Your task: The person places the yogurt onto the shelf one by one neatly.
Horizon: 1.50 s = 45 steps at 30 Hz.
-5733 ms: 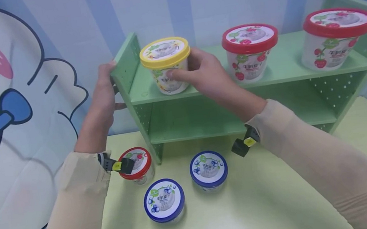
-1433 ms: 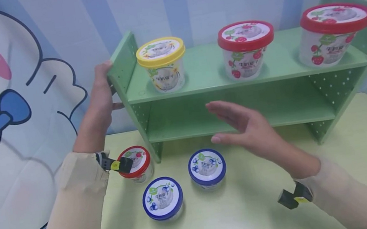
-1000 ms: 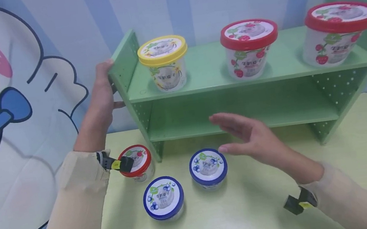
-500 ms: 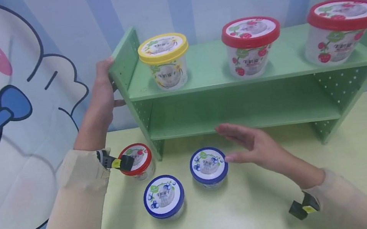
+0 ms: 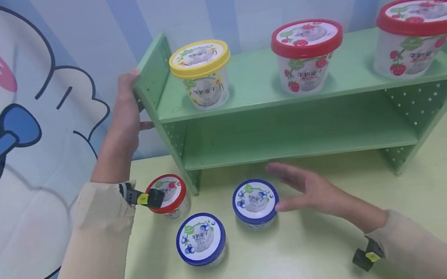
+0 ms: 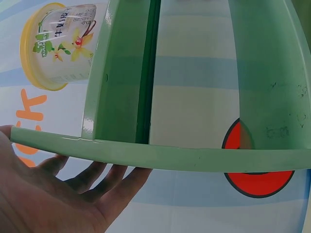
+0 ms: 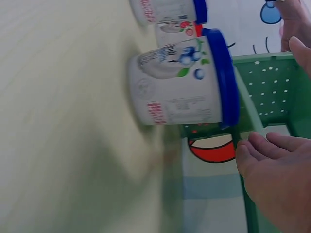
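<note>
In the head view my left hand (image 5: 125, 106) rests against the outer side of the green shelf (image 5: 294, 101). The left wrist view shows its fingers spread along that side panel, thumb by the top corner. My right hand (image 5: 312, 194) is low over the table with fingers apart. Its thumb lies at the rim of a blue-lidded ice cream cup (image 5: 255, 201) with blueberries on it; whether they touch I cannot tell. A second blueberry cup (image 5: 201, 239) stands to its left. Behind that is a red-lidded strawberry cup (image 5: 167, 194), partly covered by the left wrist camera.
On the top shelf stand a yellow-lidded cup (image 5: 202, 74) at the left and two red-lidded cups, one in the middle (image 5: 308, 55) and one (image 5: 422, 35) at the right end. The lower board (image 5: 296, 132) bears nothing. A striped, cartoon-printed backdrop (image 5: 44, 196) hangs behind.
The yellow-lidded cup, earlier held by my right hand on the top shelf, now stands there released. My right hand has come down to the nearer blueberry cup. My left hand stays on the shelf side.
</note>
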Each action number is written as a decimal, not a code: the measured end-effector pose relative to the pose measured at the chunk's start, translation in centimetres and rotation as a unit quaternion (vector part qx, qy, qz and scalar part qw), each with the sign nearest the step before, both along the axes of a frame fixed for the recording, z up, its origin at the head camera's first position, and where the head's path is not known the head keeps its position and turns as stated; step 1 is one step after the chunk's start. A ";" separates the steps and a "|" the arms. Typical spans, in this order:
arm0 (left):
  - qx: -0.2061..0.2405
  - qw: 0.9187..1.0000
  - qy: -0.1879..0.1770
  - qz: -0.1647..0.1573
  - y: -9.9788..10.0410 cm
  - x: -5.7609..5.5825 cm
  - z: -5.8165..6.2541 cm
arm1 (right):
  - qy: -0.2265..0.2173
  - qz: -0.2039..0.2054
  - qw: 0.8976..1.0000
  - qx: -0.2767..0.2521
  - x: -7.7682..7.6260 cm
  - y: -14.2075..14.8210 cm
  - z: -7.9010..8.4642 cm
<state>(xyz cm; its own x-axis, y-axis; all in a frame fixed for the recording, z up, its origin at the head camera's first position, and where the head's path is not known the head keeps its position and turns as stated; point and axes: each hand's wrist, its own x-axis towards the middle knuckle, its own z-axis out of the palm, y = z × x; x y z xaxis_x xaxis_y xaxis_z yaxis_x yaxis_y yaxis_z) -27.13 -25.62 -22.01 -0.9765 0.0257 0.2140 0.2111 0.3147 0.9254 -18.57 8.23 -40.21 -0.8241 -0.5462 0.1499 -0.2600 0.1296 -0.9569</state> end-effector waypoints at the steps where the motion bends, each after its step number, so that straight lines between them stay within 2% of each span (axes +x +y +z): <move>1: 0.001 1.000 0.000 0.000 0.0 0.0 0.0 | 0.000 0.003 1.000 0.001 -0.1 0.0 -0.3; 8: 0.002 1.000 -0.005 0.002 0.0 0.0 -0.1 | 0.000 0.018 1.000 0.010 -0.4 -0.2 -1.6; 12: 0.006 1.000 -0.008 0.004 0.0 0.1 -0.1 | -0.001 0.018 1.000 0.018 -0.4 -0.4 -2.2; 20: 0.006 1.000 -0.006 -0.004 0.0 0.1 -0.1 | -0.031 0.010 0.999 0.034 -0.3 -0.6 -3.3; 27: 0.003 1.000 -0.007 -0.004 -0.1 0.2 -0.1 | -0.030 0.010 0.999 0.039 -0.5 -0.9 -4.1; 37: 0.001 1.000 -0.004 -0.004 -0.2 0.2 -0.1 | -0.050 0.040 0.998 0.006 -0.8 -1.4 -5.1; 45: 0.004 1.000 -0.005 -0.003 -0.1 0.2 0.1 | -0.081 0.040 0.996 -0.009 -1.0 -1.6 -5.7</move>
<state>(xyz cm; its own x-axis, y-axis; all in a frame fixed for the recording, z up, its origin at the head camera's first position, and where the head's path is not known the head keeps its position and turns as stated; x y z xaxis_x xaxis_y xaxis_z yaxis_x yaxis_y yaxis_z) -26.97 -25.74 -21.90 -0.9784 0.0307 0.2043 0.2037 0.3063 0.9299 -19.53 6.59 -45.92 -0.7927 -0.6089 0.0292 -0.1105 0.0965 -0.9892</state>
